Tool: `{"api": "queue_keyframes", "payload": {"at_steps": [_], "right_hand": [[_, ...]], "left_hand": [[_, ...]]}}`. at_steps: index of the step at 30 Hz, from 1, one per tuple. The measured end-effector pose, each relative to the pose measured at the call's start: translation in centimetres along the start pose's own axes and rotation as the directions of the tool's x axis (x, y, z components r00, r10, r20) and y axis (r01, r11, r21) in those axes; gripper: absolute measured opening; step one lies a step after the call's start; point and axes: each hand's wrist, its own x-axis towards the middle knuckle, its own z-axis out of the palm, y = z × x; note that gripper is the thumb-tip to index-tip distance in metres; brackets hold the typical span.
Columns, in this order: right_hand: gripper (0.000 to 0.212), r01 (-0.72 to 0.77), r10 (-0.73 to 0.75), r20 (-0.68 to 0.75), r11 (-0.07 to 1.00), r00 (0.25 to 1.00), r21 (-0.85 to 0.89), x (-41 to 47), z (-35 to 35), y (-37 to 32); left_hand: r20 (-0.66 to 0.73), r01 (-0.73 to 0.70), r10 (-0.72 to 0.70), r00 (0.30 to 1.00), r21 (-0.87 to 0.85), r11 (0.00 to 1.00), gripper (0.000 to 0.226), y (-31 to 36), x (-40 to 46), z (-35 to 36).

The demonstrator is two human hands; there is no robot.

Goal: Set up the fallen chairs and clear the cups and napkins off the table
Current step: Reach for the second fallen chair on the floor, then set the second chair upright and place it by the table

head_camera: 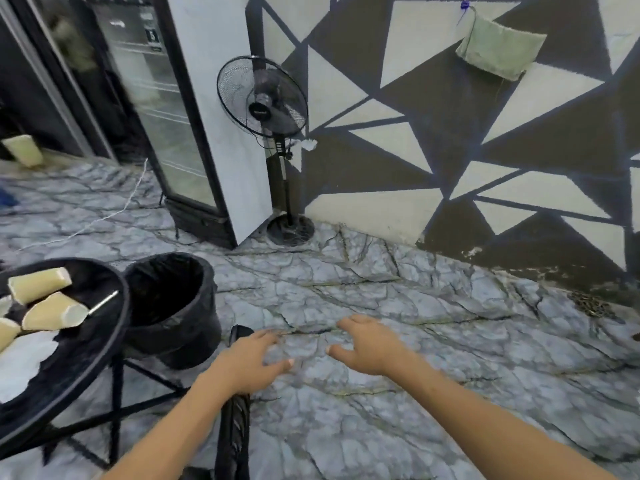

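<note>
Cups (52, 299) and napkins (20, 358) lay uncleared on round table (114, 327) | bin (173, 306) beside it | left hand (249, 362), right hand (370, 344) spread, empty | chair (233, 427) part below, upright or not unclear

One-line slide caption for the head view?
Both hands, left hand and right hand, open over marble floor; cups remain on table.

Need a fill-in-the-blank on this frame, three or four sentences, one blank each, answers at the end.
1. The pale paper cups lie on their ____ on the round black table.
2. The black bin with a liner bag stands on the floor to the ____ of that table.
3. Both the left hand and the right hand hold ____.
4. The black pedestal fan stands between the glass-door fridge and the ____-patterned wall.

Missing words: sides; right; nothing; triangle
</note>
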Motion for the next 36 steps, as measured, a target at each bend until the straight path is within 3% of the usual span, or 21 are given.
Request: {"api": "queue_keyframes", "payload": {"at_steps": [4,7,14,18,22,25,29,36], "right_hand": [[0.069,0.107,-0.105,0.054,0.994,0.993,-0.03,2.9,-1.0,2.6],[0.07,0.168,-0.164,0.086,0.985,0.983,-0.031,5.3,-1.4,2.8],[0.067,0.354,-0.336,0.181,0.933,0.924,-0.071,11.0,0.1,-2.2],[0.059,0.461,-0.43,0.253,0.883,0.867,-0.081,13.9,2.5,-6.5],[0.063,0.524,-0.479,0.307,0.848,0.823,-0.082,18.4,6.4,-10.1],[0.063,0.557,-0.497,0.359,0.826,0.79,-0.082,22.6,10.3,-12.1],[0.064,0.594,-0.527,0.44,0.805,0.727,-0.018,27.5,16.6,-13.8],[0.065,0.72,-0.576,0.552,0.692,0.603,-0.064,35.2,29.6,-15.1]], "left_hand": [[-0.015,0.104,-0.105,0.994,-0.053,0.993,0.109,1.0,0.3,0.3],[-0.026,0.174,-0.176,0.984,-0.069,0.982,0.121,0.7,-0.4,0.7],[-0.025,0.34,-0.35,0.936,-0.184,0.922,0.127,-3.7,-2.0,2.8],[-0.02,0.386,-0.401,0.916,-0.237,0.892,0.092,-7.2,-2.9,4.4],[-0.018,0.438,-0.463,0.886,-0.294,0.85,0.122,-12.7,-1.6,7.6],[-0.016,0.463,-0.503,0.864,-0.362,0.809,0.128,-16.4,0.3,10.5],[0.051,0.531,-0.558,0.829,-0.388,0.753,0.107,-20.5,3.1,15.5],[0.124,0.573,-0.577,0.807,-0.403,0.714,0.068,-26.3,9.2,26.1]]}}
